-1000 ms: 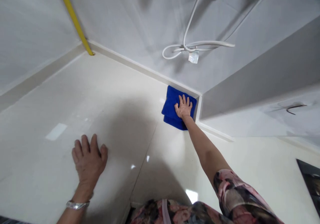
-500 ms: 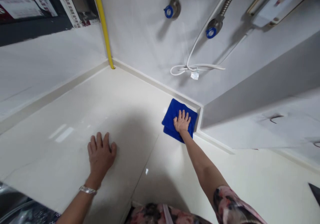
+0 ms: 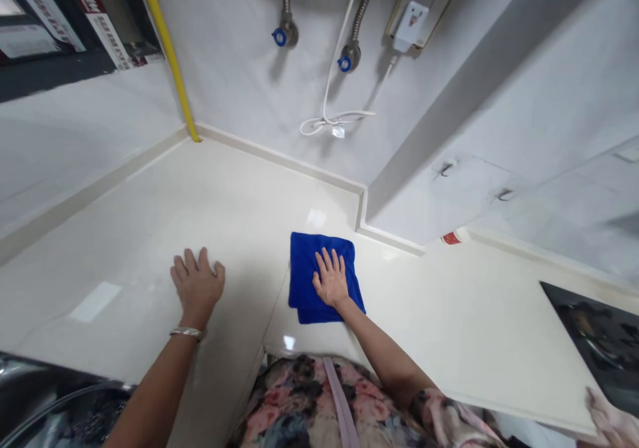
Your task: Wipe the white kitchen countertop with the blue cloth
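Note:
A folded blue cloth (image 3: 304, 268) lies on the cream countertop (image 3: 239, 195), near the front inner corner. Flat on top of it presses my right hand (image 3: 332, 278), fingers spread. My left hand (image 3: 197, 288) rests palm down on the bare counter to the left, its fingers apart and nothing in it. A silver bracelet (image 3: 188, 332) circles the left wrist.
Along the back wall run two blue-handled valves (image 3: 285, 34), a bundled white cable (image 3: 329, 122), a socket with a plug (image 3: 412, 25) and a yellow pipe (image 3: 172, 62). A wall corner (image 3: 366, 198) juts out. At right sits a black cooktop (image 3: 599, 341); a sink (image 3: 60, 405) is lower left.
My right hand has slid the blue cloth from the wall corner back towards my body. The left hand stays on the counter. The view has turned a little to the right.

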Motion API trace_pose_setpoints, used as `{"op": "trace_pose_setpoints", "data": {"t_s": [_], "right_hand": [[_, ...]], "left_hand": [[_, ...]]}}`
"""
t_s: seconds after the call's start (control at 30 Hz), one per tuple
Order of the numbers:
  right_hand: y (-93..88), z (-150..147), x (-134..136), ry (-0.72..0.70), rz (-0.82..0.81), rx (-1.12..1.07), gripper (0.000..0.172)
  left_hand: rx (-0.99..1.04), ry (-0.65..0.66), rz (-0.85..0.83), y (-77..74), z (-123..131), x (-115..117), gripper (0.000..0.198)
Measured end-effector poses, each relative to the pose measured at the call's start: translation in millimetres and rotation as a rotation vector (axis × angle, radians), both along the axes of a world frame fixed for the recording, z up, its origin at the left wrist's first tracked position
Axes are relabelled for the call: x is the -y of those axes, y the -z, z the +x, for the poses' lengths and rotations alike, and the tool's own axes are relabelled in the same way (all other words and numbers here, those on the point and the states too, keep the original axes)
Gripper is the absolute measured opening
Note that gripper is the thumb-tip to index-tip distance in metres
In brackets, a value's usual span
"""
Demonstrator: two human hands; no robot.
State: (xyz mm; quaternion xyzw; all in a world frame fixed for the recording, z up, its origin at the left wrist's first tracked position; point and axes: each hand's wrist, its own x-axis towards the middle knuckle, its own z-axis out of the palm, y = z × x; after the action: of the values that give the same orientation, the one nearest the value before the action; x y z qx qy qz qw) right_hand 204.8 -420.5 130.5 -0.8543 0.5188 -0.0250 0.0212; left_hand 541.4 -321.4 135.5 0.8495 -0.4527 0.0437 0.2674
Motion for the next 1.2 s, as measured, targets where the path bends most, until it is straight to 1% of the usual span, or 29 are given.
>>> {"op": "trace_pose_setpoints", "data": {"t_s": [0.1,0.2,0.43,0.6,0.7,0.77,0.83,1.03,1.13,1.2], "right_hand": [[0.2,-35.4,-26.2,-0.025,-0.018,0.029,0.063],[1.5,-74.3,-46.7,-0.022,-0.034,0.057,0.062],[11.2,-175.4,-78.6,0.038,-0.072,0.073,0.059],[14.4,-257.6,-102.3,0.135,-0.057,0.033,0.059],[17.8,-290.3,-113.9,0.197,-0.079,0.007,0.061],[20.7,-298.7,-118.2,0.219,-0.116,-0.012,0.062],[22.5,-298.5,-120.3,0.239,-0.133,-0.038,0.063],[19.5,-288.1,-119.6,0.308,-0.071,-0.068,0.067],[19.4,-278.2,-109.4,0.375,-0.072,-0.064,0.069],[19.9,-264.8,-95.8,0.443,-0.091,-0.057,0.070]], "left_hand": [[-0.017,0.013,-0.028,0.7,-0.1,-0.5,0.067],[-0.042,0.025,-0.059,2.6,0.8,-0.6,0.068],[-0.107,0.044,-0.061,9.5,3.8,0.6,0.070],[-0.106,0.050,-0.059,9.8,0.7,0.3,0.072],[-0.124,0.046,-0.060,9.6,-0.8,0.8,0.072],[-0.148,0.041,-0.061,10.0,-1.2,1.4,0.071],[-0.171,0.034,-0.065,10.2,-1.4,1.8,0.071],[-0.165,0.042,-0.027,6.6,-3.1,1.4,0.070],[-0.162,0.043,-0.028,4.3,-4.0,0.6,0.069],[-0.166,0.045,-0.029,3.3,-4.2,0.1,0.068]]}}
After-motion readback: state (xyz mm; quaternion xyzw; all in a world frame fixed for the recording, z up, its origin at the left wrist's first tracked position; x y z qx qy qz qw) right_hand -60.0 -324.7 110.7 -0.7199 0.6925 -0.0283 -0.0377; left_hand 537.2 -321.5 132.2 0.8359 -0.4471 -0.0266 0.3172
